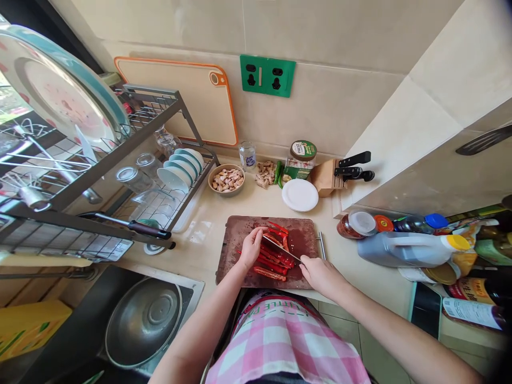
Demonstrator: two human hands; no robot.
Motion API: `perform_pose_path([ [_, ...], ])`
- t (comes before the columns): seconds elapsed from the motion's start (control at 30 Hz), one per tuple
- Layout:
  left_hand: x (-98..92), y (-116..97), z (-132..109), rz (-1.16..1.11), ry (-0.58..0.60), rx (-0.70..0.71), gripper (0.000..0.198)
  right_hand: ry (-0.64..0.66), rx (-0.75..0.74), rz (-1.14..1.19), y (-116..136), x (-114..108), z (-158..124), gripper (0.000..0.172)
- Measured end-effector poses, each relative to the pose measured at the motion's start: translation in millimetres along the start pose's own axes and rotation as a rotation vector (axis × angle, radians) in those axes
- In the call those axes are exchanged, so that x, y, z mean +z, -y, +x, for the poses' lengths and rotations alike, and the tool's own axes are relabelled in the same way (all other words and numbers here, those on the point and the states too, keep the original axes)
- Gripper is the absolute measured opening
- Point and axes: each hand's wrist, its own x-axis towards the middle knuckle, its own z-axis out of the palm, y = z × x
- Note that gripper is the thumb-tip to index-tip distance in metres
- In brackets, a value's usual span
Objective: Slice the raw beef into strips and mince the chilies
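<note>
A brown cutting board (234, 234) lies on the counter in front of me, with several long red chili peppers (270, 274) on it, some of them split open. My right hand (322, 276) is wrapped round the handle of a kitchen knife (283, 249). Its blade slants up and left across the peppers. Close to the blade's tip is my left hand (251, 247), thumb and fingers pressed together; what is between them is too small to make out. Pale seeds are scattered on the board right of the peppers.
Behind the board stand a bowl of garlic (227, 181), ginger (265, 174), green chilies (278, 172), a white plate (300, 195) and a knife block (325, 177). A dish rack (156, 114) and a sink with a wok (144, 322) are left. Bottles, including a large jug (400, 249), crowd the right.
</note>
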Motion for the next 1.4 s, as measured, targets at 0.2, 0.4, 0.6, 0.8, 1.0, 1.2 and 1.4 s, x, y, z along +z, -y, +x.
perform_pose_path([
  [0.2, 1.4, -7.3, -0.5, 0.005, 0.039, -0.019, 0.032, 0.032, 0.064, -0.008, 4.3, 11.9, -1.4, 0.019],
  [0.4, 1.8, -10.5, -5.9, -0.012, 0.029, -0.03, 0.03, 0.044, 0.072, -0.016, 4.0, 26.8, -0.8, 0.02],
  [0.6, 2.8, -8.2, -5.6, -0.015, 0.04, -0.033, 0.032, 0.048, 0.087, -0.014, 2.8, 34.6, -0.8, 0.021],
  [0.8, 4.3, -1.4, -9.7, -0.045, 0.028, 0.019, 0.029, 0.038, 0.111, -0.015, -0.6, 47.7, 1.1, 0.02],
  [1.0, 4.5, -0.7, -12.3, -0.063, 0.064, 0.057, 0.029, -0.002, 0.104, -0.006, 1.4, 55.4, -0.3, 0.022],
  [1.2, -5.9, -11.4, 0.8, 0.051, 0.155, 0.018, 0.032, -0.076, 0.061, 0.025, -10.4, 44.8, -1.3, 0.024],
  [1.4, -35.0, -37.4, 39.4, 0.366, 0.231, 0.259, 0.028, -0.164, -0.076, 0.082, -25.4, 22.1, -26.2, 0.025],
])
